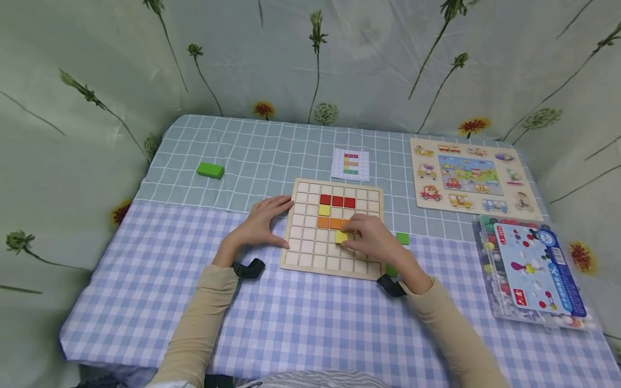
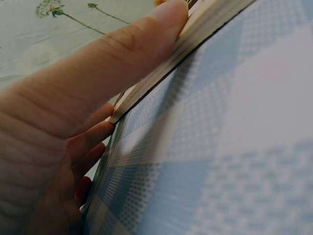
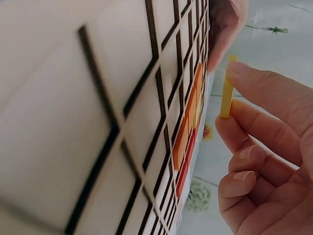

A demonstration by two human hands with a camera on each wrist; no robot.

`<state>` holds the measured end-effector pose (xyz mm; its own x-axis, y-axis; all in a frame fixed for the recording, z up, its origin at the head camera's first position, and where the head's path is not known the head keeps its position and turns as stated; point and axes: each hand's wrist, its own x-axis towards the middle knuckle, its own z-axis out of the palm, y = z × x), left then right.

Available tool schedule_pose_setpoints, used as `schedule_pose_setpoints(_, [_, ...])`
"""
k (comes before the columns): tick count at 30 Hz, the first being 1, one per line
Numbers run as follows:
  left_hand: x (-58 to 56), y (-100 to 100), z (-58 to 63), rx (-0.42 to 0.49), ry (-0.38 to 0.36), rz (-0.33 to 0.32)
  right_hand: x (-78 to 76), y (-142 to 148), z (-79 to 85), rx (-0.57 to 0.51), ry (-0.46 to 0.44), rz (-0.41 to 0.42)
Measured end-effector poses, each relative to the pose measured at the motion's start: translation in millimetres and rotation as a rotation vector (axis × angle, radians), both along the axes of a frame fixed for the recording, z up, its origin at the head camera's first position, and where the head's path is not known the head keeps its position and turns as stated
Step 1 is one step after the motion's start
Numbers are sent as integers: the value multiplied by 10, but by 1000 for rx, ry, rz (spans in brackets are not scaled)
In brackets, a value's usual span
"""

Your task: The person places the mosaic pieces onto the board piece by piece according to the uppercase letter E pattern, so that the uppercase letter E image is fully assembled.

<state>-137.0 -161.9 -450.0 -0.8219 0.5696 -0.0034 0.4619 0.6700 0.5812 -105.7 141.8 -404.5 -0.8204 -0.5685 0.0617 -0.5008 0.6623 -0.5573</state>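
Note:
A wooden grid board [image 1: 308, 235] lies on the checked cloth. My left hand [image 1: 262, 221] rests at its left edge, thumb and fingers spread along the rim; in the left wrist view the thumb [image 2: 122, 54] lies against the board's side. Between thumb and fingertips, my right hand [image 1: 372, 238] pinches a thin yellow square tile [image 3: 228, 90]. That tile is held over the board, below the orange row. Red tiles [image 1: 337, 201] form a row in the grid, with one yellow tile [image 1: 324, 210] under its left end. Orange tiles [image 1: 323, 222] sit below, partly covered by the right hand.
Behind the board lies a pattern card [image 1: 365, 166]. Green tiles [image 1: 402, 238] lie right of the board, and a green block [image 1: 211, 170] is at the back left. A picture puzzle [image 1: 427, 180] and a clear box of coloured pieces [image 1: 538, 275] occupy the right side.

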Motion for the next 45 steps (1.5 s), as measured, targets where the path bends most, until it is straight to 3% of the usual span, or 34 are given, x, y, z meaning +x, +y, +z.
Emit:
schedule_pose_setpoints(35, [-3,4,8,-1,-14,4,-123,-490,-61,115,-2,4])
schedule_pose_setpoints(45, [1,-16,-29,80,43,-4,-100,-524,-69,110,-11,-32])
